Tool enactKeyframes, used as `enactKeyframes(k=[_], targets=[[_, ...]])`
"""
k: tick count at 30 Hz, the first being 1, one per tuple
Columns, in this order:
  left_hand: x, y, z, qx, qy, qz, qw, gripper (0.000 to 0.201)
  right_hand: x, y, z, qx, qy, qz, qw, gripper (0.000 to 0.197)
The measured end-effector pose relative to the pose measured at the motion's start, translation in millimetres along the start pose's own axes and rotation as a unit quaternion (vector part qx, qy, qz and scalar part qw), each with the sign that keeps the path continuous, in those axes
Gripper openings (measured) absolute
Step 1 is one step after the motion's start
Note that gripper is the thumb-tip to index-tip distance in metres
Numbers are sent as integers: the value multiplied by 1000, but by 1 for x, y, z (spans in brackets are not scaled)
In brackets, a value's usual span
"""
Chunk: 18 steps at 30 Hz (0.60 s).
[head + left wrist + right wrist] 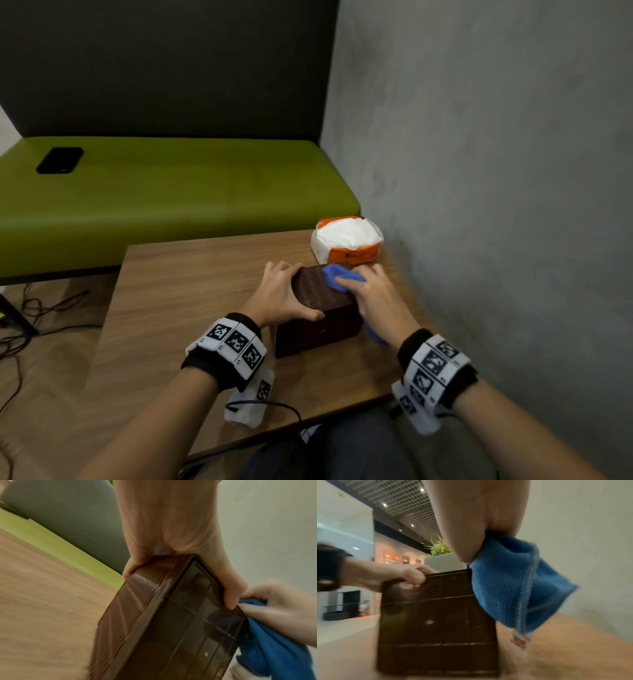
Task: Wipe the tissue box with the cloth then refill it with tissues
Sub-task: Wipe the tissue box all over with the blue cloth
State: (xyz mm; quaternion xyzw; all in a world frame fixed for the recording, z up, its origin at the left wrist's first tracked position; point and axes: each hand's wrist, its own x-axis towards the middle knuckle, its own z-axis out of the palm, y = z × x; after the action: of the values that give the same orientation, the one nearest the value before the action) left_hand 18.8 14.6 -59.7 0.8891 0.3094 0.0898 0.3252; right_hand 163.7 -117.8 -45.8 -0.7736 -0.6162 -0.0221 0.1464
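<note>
A dark brown ribbed tissue box (320,308) (164,628) (436,622) stands on its side on the wooden table (178,284). My left hand (284,291) (171,534) grips its upper left edge, thumb on the near face and fingers over the far side. With my right hand (373,294) (479,513) I hold a blue cloth (337,275) (267,642) (510,581) bunched against the box's ribbed upper face at its right end. Part of the cloth hangs down the right side. An opened orange pack of white tissues (346,240) sits behind the box near the wall.
A grey wall (496,171) runs close along the table's right edge. Behind the table stands a green bench (171,192) with a black phone (60,160) on it. Cables (30,308) lie on the floor at the left.
</note>
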Motion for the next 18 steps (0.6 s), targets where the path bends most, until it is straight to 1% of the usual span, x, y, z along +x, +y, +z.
enactKeyframes(k=[2, 3, 5, 6, 8, 9, 10, 12, 13, 14, 15, 16, 18], targets=[[1, 2, 2, 8, 8, -5, 1000, 125, 17, 11, 2, 2, 23, 67, 998, 39], [1, 3, 3, 10, 16, -6, 1000, 125, 25, 3, 3, 3, 26, 79, 997, 38], [3, 2, 3, 5, 25, -4, 1000, 126, 29, -23, 9, -9, 12, 56, 998, 39], [4, 0, 2, -1, 23, -2, 1000, 126, 22, -34, 12, -7, 5, 25, 1000, 39], [3, -2, 0, -9, 18, 6, 1000, 125, 2, -38, 9, 16, -6, -34, 999, 41], [3, -2, 0, -8, 13, 9, 1000, 125, -2, -29, 5, 21, -9, -41, 999, 41], [3, -2, 0, -6, 10, 11, 1000, 125, 0, -15, 4, 12, -5, -27, 1000, 41], [2, -1, 1, 1, 7, 9, 1000, 125, 12, 7, 4, 3, 20, 47, 999, 40], [2, -1, 2, 5, 7, 8, 1000, 125, 19, 8, 4, 7, 30, 78, 996, 39], [3, -1, 3, 7, 12, 7, 1000, 125, 24, 1, 7, 7, 35, 87, 996, 38], [3, -1, 3, 5, 18, 11, 1000, 124, 27, -12, 9, 3, 30, 72, 997, 36], [3, -2, 3, -2, 22, 17, 1000, 122, 25, -28, 11, 6, 12, 40, 999, 35], [4, -5, 2, -17, 18, 36, 999, 120, 10, -48, 11, 33, -16, -51, 998, 33]])
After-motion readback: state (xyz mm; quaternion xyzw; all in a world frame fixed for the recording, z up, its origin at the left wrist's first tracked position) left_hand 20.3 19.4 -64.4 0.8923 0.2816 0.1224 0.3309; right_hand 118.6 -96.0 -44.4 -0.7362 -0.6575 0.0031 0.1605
